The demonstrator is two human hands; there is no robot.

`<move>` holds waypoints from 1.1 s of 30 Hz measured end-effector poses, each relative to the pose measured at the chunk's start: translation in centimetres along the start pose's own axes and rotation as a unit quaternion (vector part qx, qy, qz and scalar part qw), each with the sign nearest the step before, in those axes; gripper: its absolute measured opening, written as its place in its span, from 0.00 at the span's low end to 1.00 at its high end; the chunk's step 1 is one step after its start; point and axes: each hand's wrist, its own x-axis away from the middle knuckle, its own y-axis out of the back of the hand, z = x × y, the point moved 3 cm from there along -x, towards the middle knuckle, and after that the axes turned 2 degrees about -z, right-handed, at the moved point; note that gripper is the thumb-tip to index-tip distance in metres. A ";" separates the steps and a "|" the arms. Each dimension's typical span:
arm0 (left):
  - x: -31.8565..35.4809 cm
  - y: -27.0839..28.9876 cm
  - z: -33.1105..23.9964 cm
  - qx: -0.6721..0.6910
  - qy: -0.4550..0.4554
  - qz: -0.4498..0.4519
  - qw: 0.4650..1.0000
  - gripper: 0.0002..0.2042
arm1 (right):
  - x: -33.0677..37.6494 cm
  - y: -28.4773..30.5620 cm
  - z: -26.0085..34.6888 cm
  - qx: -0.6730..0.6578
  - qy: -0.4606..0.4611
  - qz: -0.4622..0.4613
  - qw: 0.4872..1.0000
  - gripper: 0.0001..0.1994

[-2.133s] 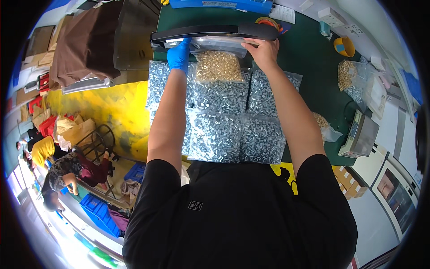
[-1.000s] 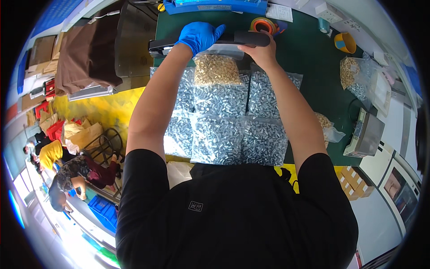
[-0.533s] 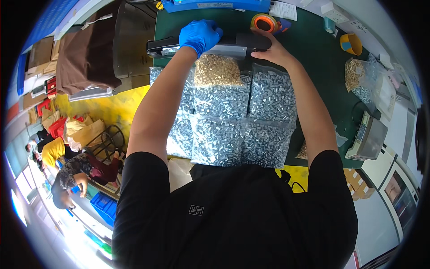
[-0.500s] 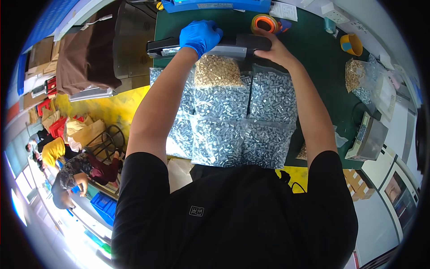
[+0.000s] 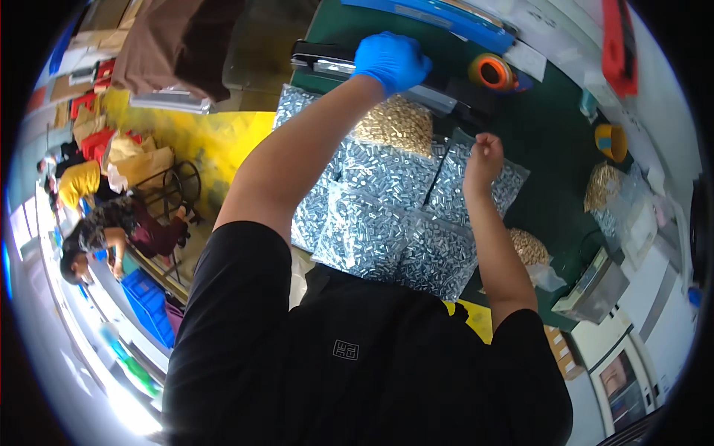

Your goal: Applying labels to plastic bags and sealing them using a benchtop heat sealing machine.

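My left hand (image 5: 390, 63), in a blue glove, is closed on the upper arm of a long black and grey bag sealer (image 5: 439, 100). Under that forearm, the top of a clear bag of brass-coloured small parts (image 5: 396, 125) meets the sealer's near side. My bare right hand (image 5: 486, 157) is over the right-hand bag of silver parts (image 5: 452, 178), its fingers curled; whether anything is between them I cannot make out. More clear bags of silver cylindrical parts (image 5: 364, 230) lie side by side nearer my body, some overlapping the brass bag's lower edge.
Tape rolls (image 5: 492, 73) lie beyond the sealer, near a blue tray (image 5: 439, 13). To the right are a yellow cup (image 5: 610, 141), another brass bag (image 5: 529, 247) and a grey scale (image 5: 593, 286). At far left, people bend beside a trolley (image 5: 182, 182) and blue crates (image 5: 149, 301).
My right hand has come off the sealer's right end and drawn back toward me over the bags, fingers curling. The left hand stays on the sealer. The view has turned.
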 end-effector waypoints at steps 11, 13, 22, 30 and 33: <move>0.4 0.1 0.4 0.034 -0.003 -0.008 0.999 0.18 | 1.3 -5.2 -0.7 0.000 -0.053 0.122 0.991 0.23; 0.5 0.0 0.5 0.043 -0.006 -0.007 0.999 0.18 | 1.3 -5.6 -0.6 -0.009 -0.066 0.110 0.992 0.24; 0.8 1.1 0.3 0.068 -0.018 -0.004 0.998 0.19 | 3.3 -5.6 0.7 0.057 -0.056 0.090 0.993 0.22; 0.6 0.5 0.4 0.041 -0.022 -0.021 0.999 0.19 | 3.9 -4.2 -0.5 0.048 -0.041 0.064 0.996 0.22; 0.6 1.1 -0.1 0.049 -0.017 -0.009 0.999 0.19 | 4.1 -3.8 -1.1 0.092 -0.011 0.057 0.994 0.21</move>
